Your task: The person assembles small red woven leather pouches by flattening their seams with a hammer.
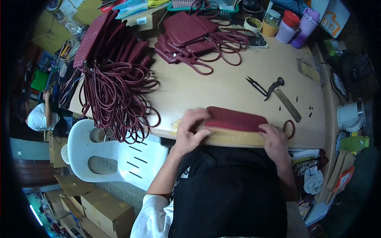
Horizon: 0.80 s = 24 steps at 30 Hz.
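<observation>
pressing down at the near edge of the table (238,79), the left hand (191,133) lies with its fingers spread over the left end of a dark red pouch (236,119), thumb tucked along the pouch's near side. the right hand (274,139) rests on the pouch's right end, fingers curled and held close together over its corner. neither hand pinches the pouch; both lie flat on it. the pouch lies lengthwise along the near edge, on top of a pale strip (234,138) that runs along that edge. a small red loop (289,129) shows just beside the right hand, touching the table's near edge.

further in, right of the middle of the table, a pair of black thread snips (256,86) lies just beside a knife with a black handle (282,98). a few small dark scraps (309,111) lie near the blade. toward the far edge sits a heap of matching red pouches (186,33) with their straps sprawled out. at the left edge a row of more pouches (111,43) stands packed together, their long straps (119,103) hanging over that edge. cups and jars (291,25) crowd the far right corner.

below the left edge stands a white plastic chair (115,156), with cardboard boxes (103,208) on the floor. another person in a white shirt (39,117) is off to the far left
</observation>
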Motion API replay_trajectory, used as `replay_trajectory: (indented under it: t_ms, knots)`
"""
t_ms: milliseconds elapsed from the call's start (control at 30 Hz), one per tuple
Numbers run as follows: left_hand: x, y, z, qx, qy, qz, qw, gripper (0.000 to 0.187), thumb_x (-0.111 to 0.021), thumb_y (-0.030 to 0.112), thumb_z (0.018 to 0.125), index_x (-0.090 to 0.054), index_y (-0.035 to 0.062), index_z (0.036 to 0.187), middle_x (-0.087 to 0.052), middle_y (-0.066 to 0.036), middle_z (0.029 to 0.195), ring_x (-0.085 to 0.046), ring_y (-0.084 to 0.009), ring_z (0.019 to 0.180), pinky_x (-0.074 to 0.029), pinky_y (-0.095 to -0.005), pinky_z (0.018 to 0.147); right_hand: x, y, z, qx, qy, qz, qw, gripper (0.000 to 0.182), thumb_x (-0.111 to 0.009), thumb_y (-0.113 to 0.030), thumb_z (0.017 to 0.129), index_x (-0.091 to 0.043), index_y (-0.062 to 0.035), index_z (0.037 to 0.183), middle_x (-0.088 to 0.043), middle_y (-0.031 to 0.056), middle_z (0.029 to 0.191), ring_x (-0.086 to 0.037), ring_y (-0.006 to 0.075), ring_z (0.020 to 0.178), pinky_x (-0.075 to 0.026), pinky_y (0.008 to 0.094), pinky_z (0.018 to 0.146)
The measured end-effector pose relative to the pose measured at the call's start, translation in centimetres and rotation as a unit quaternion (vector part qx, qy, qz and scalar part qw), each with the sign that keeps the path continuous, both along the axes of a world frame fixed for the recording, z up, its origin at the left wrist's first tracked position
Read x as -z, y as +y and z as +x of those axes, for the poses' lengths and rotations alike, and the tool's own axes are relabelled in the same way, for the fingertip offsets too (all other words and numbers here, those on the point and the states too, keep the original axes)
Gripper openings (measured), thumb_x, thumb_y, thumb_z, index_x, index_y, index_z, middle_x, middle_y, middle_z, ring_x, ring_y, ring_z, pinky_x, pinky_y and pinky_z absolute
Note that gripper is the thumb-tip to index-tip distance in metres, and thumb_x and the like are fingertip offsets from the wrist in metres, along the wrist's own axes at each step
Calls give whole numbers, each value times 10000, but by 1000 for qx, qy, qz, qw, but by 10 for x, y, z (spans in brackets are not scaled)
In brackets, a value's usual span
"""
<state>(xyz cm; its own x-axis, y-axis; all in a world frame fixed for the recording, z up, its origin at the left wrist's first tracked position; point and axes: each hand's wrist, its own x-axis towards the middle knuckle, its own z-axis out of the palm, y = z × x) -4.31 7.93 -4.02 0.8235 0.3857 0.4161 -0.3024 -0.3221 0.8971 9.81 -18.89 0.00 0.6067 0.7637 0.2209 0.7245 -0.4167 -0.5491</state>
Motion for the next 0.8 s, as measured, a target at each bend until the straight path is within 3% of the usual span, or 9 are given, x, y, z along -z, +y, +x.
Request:
replay_trajectory:
  t_ms: [67,133,167,200,333,500,633,700,800]
  knots:
    - [-10,-3,3,-67,-14,-156,985,811,-739,397,758,-386,-7,1366,-482,-105,1235,-487,-203,1131,-428,-349,929,-5,6,2,41,-4,65,997,220,-608,-67,858,-605,4,1066,-638,180,865,-638,316,769,-510,395,712]
    - [-16,-10,4,24,29,-210,977,827,-704,434,789,-354,-8,1395,-479,-115,1268,-479,-213,1167,-411,-351,963,-11,17,3,105,135,175,970,247,-508,-185,966,-584,14,1091,-646,162,896,-642,266,749,-514,365,701]
    - [-17,-19,4,74,66,-179,979,859,-697,437,792,-320,-6,1423,-456,-125,1328,-452,-213,1222,-390,-360,996,-21,30,-10,98,399,290,864,348,-408,-276,1015,-541,13,1157,-643,112,878,-637,197,715,-511,321,645]
    - [-20,-31,4,130,97,-169,972,902,-713,423,797,-259,2,1454,-430,-136,1371,-420,-214,1265,-373,-364,1018,-14,39,-15,106,388,304,863,359,-399,-277,1018,-498,10,1209,-622,66,865,-623,145,687,-507,293,597]
    - [-15,-70,15,62,0,-375,925,553,-551,122,945,-291,4,1419,-502,-119,1296,-485,-176,1191,-370,-342,1027,-19,61,-30,-12,407,119,906,342,-487,-267,981,-495,13,1178,-637,94,832,-643,159,684,-508,291,593]
    - [-45,-13,1,25,-22,-318,947,401,-502,103,968,-399,-10,1339,-543,-94,1243,-509,-161,1155,-386,-304,1007,-11,52,-29,-218,110,-122,962,297,-610,-216,903,-557,2,1098,-643,105,773,-643,163,712,-501,301,651]
    - [-128,54,-25,-150,-68,-11,986,413,-555,175,938,-474,-12,1297,-571,-94,1194,-546,-174,1088,-421,-314,963,-16,45,-25,-170,243,-123,947,270,-648,-146,873,-575,13,1078,-645,97,784,-628,138,704,-502,287,655]
    - [-179,84,-28,-197,-206,-111,952,394,-576,167,917,-502,-19,1257,-585,-100,1154,-565,-172,1040,-445,-312,915,-10,42,-21,-155,306,-92,935,264,-648,-122,871,-573,23,1078,-644,93,783,-624,134,703,-501,280,658]
    - [-250,155,-33,-241,-352,27,904,552,-533,55,916,-275,-30,1397,-512,-163,1229,-593,-208,1037,-513,-323,889,8,43,-18,-129,407,-26,904,194,-615,-56,870,-588,45,1033,-632,58,764,-598,94,684,-501,246,643]
